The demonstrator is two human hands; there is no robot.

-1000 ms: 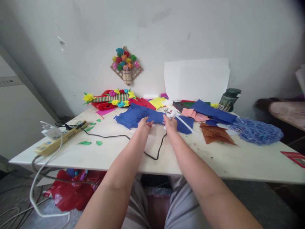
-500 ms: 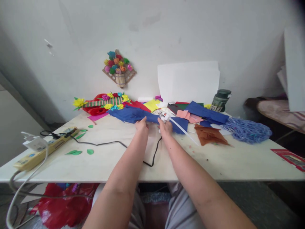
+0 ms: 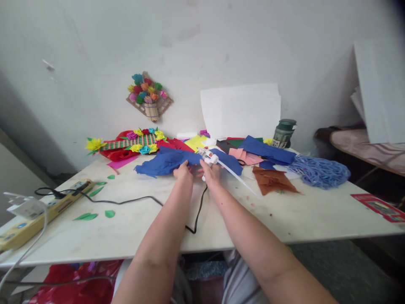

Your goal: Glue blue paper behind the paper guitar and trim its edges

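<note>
My left hand (image 3: pixel 182 172) pinches the near edge of a crumpled blue paper sheet (image 3: pixel 161 162) lying on the white table (image 3: pixel 133 219). Right beside it, my right hand (image 3: pixel 210 173) grips a white glue gun (image 3: pixel 209 157) with a clear glue stick (image 3: pixel 236 176) jutting out to the right. The gun's black cord (image 3: pixel 198 211) trails toward the table's front edge. Both hands almost touch each other at the paper's edge.
Coloured paper scraps (image 3: pixel 272 180), a blue shredded pile (image 3: pixel 319 171) and a green jar (image 3: pixel 282 133) lie to the right. A paper flower craft (image 3: pixel 133 141) and a yellow power strip (image 3: pixel 41 213) sit on the left. White sheets (image 3: pixel 240 109) lean on the wall.
The view has swung right, so everything sits further left in frame. My hands have drawn closer together on the blue paper, still holding the glue gun.
</note>
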